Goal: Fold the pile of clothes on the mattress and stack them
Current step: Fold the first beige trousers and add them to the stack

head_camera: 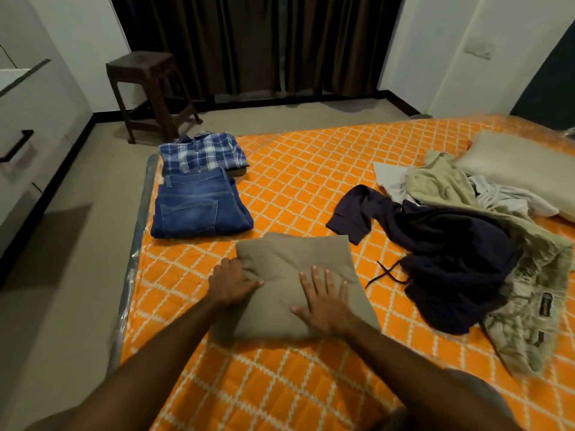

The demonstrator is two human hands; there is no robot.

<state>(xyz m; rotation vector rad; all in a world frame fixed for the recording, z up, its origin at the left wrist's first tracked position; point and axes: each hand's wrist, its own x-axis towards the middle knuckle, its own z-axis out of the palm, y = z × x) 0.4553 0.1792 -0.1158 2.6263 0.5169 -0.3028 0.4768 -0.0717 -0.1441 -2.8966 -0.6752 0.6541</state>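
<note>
A folded khaki garment (295, 265) lies on the orange patterned mattress (311, 181) in front of me. My left hand (231, 283) grips its left edge, fingers curled into the cloth. My right hand (323, 301) presses flat on top of it, fingers spread. Folded blue jeans (199, 206) lie near the mattress's left edge, with a folded blue plaid shirt (202, 154) just beyond them. To the right sits the unfolded pile: a dark navy garment (445, 253) with a drawstring, olive trousers (529, 321) and pale clothes (435, 181).
A grey pillow (516, 169) lies at the far right of the mattress. A dark wooden stool (149, 91) stands on the floor beyond the mattress's far left corner, in front of dark curtains (255, 42). White cabinets (28, 119) line the left wall.
</note>
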